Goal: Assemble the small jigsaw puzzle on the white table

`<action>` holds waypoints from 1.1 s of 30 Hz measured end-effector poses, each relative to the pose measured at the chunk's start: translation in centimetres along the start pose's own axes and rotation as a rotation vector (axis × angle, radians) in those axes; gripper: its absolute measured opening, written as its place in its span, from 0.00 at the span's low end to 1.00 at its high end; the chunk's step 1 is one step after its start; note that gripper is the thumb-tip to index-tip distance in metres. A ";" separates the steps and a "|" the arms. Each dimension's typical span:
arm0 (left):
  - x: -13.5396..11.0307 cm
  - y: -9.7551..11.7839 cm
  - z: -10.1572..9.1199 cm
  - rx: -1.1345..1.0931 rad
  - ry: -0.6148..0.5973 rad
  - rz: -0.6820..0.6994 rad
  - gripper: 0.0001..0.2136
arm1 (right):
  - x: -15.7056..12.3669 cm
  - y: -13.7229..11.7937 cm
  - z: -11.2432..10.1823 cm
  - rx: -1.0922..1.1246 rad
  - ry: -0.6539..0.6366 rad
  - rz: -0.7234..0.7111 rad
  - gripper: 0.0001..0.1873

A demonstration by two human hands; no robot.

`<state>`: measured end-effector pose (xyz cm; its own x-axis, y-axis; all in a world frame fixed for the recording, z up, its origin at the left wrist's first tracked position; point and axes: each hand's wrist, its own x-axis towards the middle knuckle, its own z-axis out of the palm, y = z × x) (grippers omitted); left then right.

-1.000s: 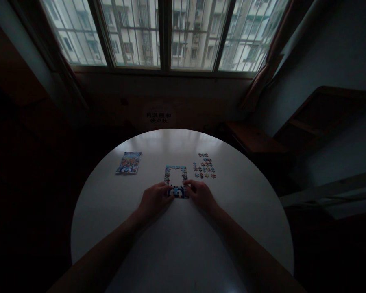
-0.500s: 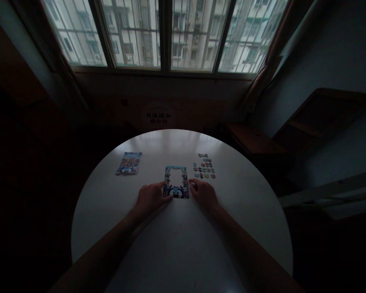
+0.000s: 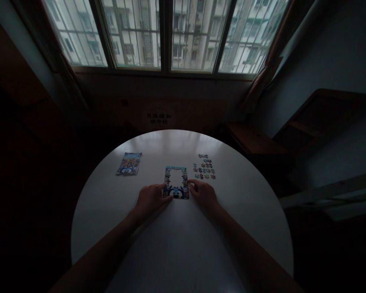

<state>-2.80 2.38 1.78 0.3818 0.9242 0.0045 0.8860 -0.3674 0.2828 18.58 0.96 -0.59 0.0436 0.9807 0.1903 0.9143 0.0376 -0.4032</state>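
Note:
A partly assembled jigsaw puzzle (image 3: 176, 193) lies flat on the white round table (image 3: 171, 244), its border joined around a white gap and a blue cartoon face along the bottom. My left hand (image 3: 151, 197) grips its lower left corner, thumb at the bottom edge and fingers against the left side. At the right edge, my right hand (image 3: 203, 192) has its index fingertip touching the puzzle, with the other fingers curled. Whether a loose piece is under that fingertip cannot be made out. Several loose puzzle pieces (image 3: 206, 165) lie in rough rows beyond my right hand.
A colourful printed picture sheet or packet (image 3: 129, 163) lies at the table's left. Past the far table edge are a barred window (image 3: 166, 36) and a low wall. A brown wooden surface (image 3: 253, 138) stands to the right behind the table. The room is dim.
My right index fingertip has shifted slightly left onto the puzzle's edge. My left hand, the puzzle and the loose pieces stay in place.

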 end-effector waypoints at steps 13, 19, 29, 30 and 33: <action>-0.1 0.3 -0.3 -0.003 -0.003 -0.004 0.18 | 0.0 0.2 0.2 -0.011 0.007 -0.008 0.16; 0.0 0.0 0.0 0.007 -0.003 0.021 0.20 | 0.1 0.2 0.0 -0.006 -0.001 -0.018 0.15; 0.1 -0.1 0.3 0.030 0.004 -0.001 0.24 | 0.0 -0.1 -0.3 -0.009 -0.025 -0.005 0.16; 0.1 -0.1 0.3 0.027 0.006 -0.017 0.26 | 0.0 -0.1 -0.3 -0.013 -0.033 0.002 0.16; 0.2 -0.1 0.4 0.013 0.009 -0.034 0.31 | 0.0 -0.1 -0.3 -0.022 -0.034 0.012 0.16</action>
<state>-2.75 2.55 1.39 0.3489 0.9371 0.0038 0.9020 -0.3369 0.2701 18.58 0.88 -0.32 0.0416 0.9870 0.1550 0.9224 0.0217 -0.3857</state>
